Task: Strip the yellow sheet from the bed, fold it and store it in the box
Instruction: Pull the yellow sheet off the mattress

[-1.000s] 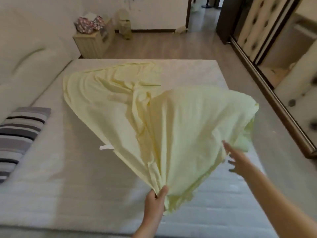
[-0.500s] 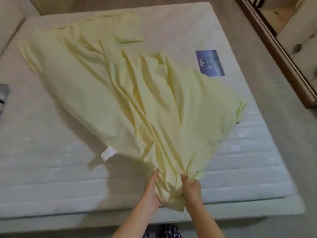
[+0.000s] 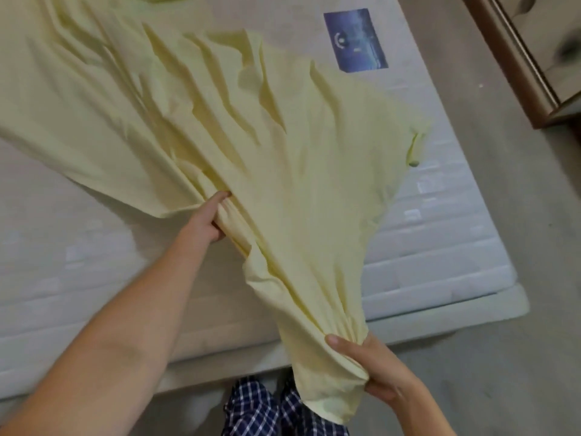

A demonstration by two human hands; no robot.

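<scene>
The pale yellow sheet (image 3: 195, 121) lies rumpled and fanned out across the bare white mattress (image 3: 63, 262), narrowing to a gathered bunch near the bed's foot edge. My right hand (image 3: 374, 369) grips that bunched end just off the mattress edge, thumb on top. My left hand (image 3: 206, 220) reaches further up the sheet and holds a gathered fold along its left edge, fingers curled into the cloth. The storage box is not in view.
A blue label (image 3: 355, 39) is printed on the mattress at the top right. Grey floor (image 3: 503, 215) runs along the bed's right side, with a wooden-framed wardrobe edge (image 3: 515, 58) at the far right. My checked trousers (image 3: 267, 410) show below the bed edge.
The sheet has settled from billowing onto the mattress. My right hand took over the bunched end and pulled it toward me; my left hand slid up the sheet. The view tilted down.
</scene>
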